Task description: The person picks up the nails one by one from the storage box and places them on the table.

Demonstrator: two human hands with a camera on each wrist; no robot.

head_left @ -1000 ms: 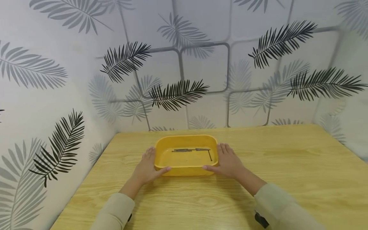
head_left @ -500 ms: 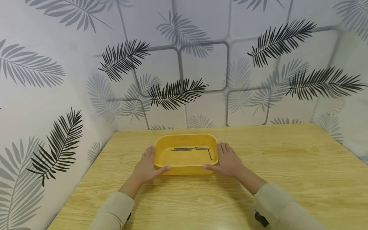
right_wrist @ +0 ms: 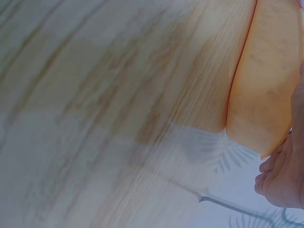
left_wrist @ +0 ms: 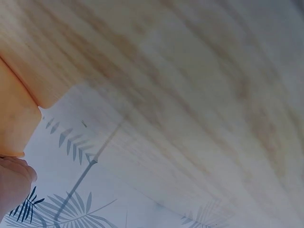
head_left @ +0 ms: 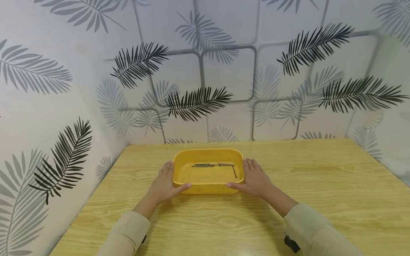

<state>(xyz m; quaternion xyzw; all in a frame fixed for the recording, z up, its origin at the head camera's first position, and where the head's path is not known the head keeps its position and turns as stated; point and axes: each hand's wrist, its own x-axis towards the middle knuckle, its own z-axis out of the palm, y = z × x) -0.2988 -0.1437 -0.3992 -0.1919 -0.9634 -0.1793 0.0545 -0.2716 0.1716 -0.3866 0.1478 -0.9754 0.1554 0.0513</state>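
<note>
A shallow yellow plastic tray (head_left: pixel 208 188) sits on the table in the head view. Several thin dark nails (head_left: pixel 205 165) lie in it, one slanted by the right end. My left hand (head_left: pixel 164 184) rests against the tray's left end, fingers straight and thumb along the near wall. At the other end, my right hand (head_left: pixel 256 180) touches the tray the same way. The left wrist view shows part of the tray wall (left_wrist: pixel 16 123) above the fingers (left_wrist: pixel 15 183). In the right wrist view, the tray wall (right_wrist: pixel 263 80) meets the hand (right_wrist: pixel 287 171).
The light wood-grain table (head_left: pixel 205 227) runs back to a wall (head_left: pixel 224 78) with a leaf pattern. Another patterned wall (head_left: pixel 41 124) borders the table's left side. Pale sleeves (head_left: pixel 128 231) cover both forearms, with a dark object (head_left: pixel 292 244) under the right one.
Both hands stay in place at the tray's ends, and the nails lie as before. Only the head view has shifted slightly.
</note>
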